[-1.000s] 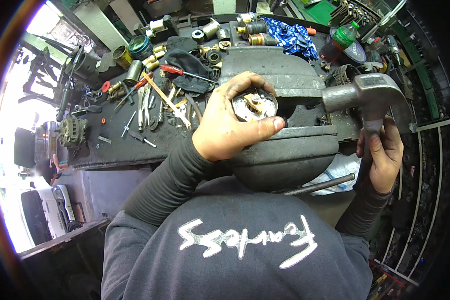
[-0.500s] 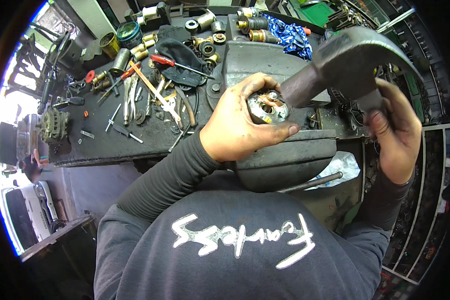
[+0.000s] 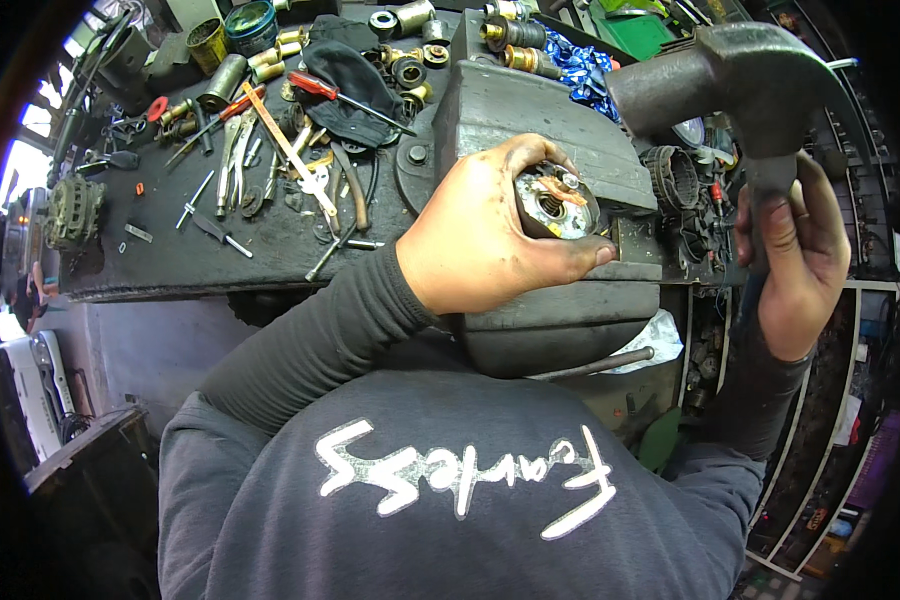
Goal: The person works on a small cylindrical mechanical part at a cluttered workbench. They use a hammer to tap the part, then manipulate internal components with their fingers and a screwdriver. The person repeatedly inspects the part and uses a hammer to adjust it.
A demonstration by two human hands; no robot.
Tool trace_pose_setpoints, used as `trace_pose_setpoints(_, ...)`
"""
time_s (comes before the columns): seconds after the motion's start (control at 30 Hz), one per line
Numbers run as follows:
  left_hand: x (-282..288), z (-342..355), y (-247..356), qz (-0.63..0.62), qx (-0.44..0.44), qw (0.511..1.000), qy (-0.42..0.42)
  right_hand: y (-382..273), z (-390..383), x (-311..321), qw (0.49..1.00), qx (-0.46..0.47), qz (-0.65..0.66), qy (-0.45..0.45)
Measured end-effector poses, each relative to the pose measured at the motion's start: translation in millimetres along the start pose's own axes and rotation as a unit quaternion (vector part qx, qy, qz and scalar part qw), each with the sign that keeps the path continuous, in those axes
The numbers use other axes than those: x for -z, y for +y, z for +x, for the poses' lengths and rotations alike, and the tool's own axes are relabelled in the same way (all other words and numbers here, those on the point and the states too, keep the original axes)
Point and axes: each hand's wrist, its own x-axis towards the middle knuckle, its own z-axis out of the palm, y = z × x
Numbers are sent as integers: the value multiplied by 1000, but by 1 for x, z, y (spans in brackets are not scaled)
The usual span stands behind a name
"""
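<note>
My left hand [image 3: 475, 225] is wrapped round a short cylindrical metal part [image 3: 573, 222], its open end facing up. Inside that end show a round hole with a coil-like centre, a copper-coloured strip and a bolt head. My right hand [image 3: 795, 265] grips a claw hammer [image 3: 760, 85] by its handle, close below the head. The hammer's striking face hangs above and to the right of the part, apart from it. Under the left hand stands a big dark bench vise [image 3: 530, 110]; whether the part touches it is hidden.
Left of the vise, the dark workbench [image 3: 120, 265] bears a red-handled screwdriver [image 3: 315, 85], pliers [image 3: 232, 165], a black cloth [image 3: 345, 65] and several metal cylinders. An alternator [image 3: 73, 213] sits at its left end. Blue patterned wrapping [image 3: 578, 70] lies behind the vise. Metal shelving [image 3: 840, 400] stands at right.
The hammer head has risen away from the part, where its striking face was close to the rim. My left hand still holds the part. The whole view has shifted slightly.
</note>
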Motion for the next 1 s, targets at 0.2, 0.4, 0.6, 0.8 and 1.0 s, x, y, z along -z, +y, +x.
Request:
trace_pose_setpoints(0.2,-2,-1,-2,-35,-9,999,10,-1,-10,-10,995,2,100,9)
trace_pose_setpoints(0.4,0,0,-5,-1,-42,999,7,13,-20,-21,994,-75,79,25)
trace_pose_setpoints(0.6,-1,-1,-1,-19,-26,999,-1,9,-26,-25,996,-55,59,25)
trace_pose_setpoints(0.8,-2,-1,-4,-24,-36,999,4,12,-24,-16,993,-64,83,49)
trace_pose_setpoints(1.0,0,-2,-3,-50,-15,998,19,23,-46,-27,998,-65,-4,-19)
